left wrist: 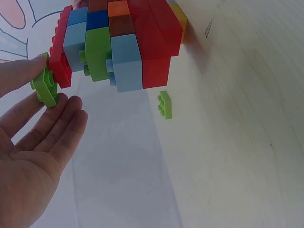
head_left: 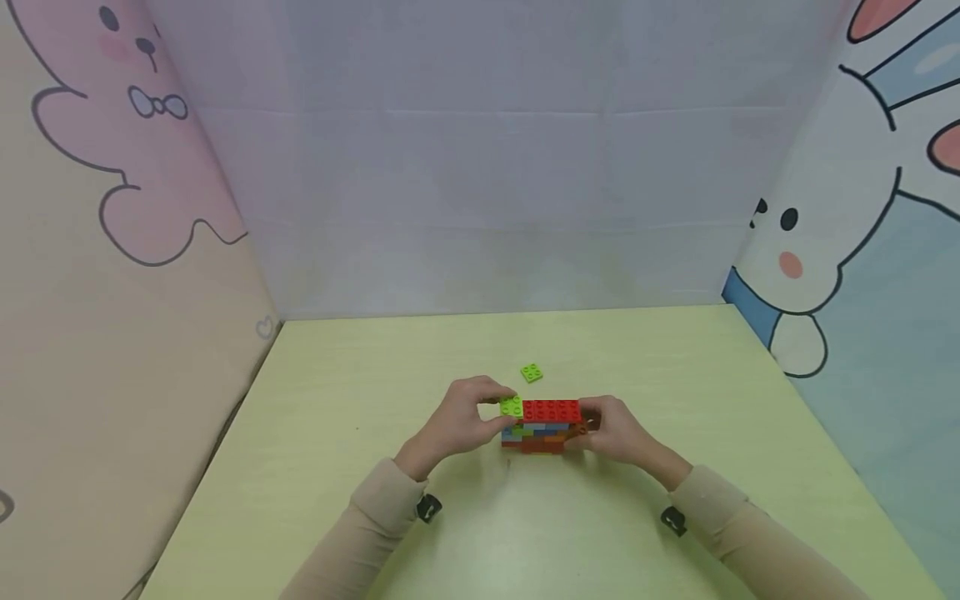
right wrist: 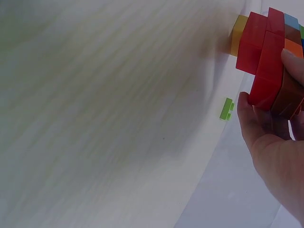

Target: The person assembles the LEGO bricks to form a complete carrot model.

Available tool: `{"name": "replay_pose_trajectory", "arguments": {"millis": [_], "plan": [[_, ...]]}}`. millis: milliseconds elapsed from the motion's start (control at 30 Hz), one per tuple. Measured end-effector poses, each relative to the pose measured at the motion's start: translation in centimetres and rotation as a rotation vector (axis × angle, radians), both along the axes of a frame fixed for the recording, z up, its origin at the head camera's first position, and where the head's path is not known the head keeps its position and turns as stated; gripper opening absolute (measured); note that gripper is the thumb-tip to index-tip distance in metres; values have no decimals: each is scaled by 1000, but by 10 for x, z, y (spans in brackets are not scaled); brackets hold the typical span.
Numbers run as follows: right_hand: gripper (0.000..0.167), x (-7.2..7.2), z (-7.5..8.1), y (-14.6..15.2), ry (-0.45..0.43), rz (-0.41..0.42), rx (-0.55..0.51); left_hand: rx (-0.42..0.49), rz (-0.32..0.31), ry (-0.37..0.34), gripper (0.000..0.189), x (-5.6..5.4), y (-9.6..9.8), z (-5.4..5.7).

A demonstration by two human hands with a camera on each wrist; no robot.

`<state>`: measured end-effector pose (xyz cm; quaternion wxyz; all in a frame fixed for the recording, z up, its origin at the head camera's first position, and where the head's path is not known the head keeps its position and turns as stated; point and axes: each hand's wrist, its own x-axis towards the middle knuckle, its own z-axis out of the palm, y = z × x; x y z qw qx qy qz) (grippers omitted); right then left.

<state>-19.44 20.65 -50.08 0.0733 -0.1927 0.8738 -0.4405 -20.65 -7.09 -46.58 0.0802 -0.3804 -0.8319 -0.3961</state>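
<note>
A block structure [head_left: 551, 411] of several stacked toy bricks, in red, light blue, green, blue, orange and brown with yellow at its base, stands between my hands in the head view. My left hand [head_left: 462, 417] pinches a thin lime green brick [left wrist: 46, 85] between thumb and fingers, at the left end of the red top layer [left wrist: 59, 52]. Whether that brick is pressed fully on, I cannot tell. On the right side, my right hand [head_left: 615, 429] grips the end of the structure, its thumb and fingers round the brown and red bricks [right wrist: 270, 71].
Another thin lime green brick [head_left: 532, 372] lies studs up on the pale table [head_left: 360, 367], just behind the structure. A plain light wall covering [head_left: 495, 167] rises at the table's back edge. Side panels with a cartoon bear [head_left: 150, 192] and rabbit [head_left: 817, 250] flank the table.
</note>
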Motion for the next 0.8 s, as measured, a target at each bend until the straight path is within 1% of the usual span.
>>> {"name": "replay_pose_trajectory", "arguments": {"millis": [167,300,500,800], "plan": [[37,2,0,1,-1,8,2,-45,1,-2,28,3,1,3],[37,3,0,2,-4,10,6,-79,8,-17,29,5,3,5],[37,4,-1,3,-9,14,14,-106,27,-57,30,8,5,3],[36,6,0,4,-20,13,14,-100,41,-24,29,12,6,0]]}}
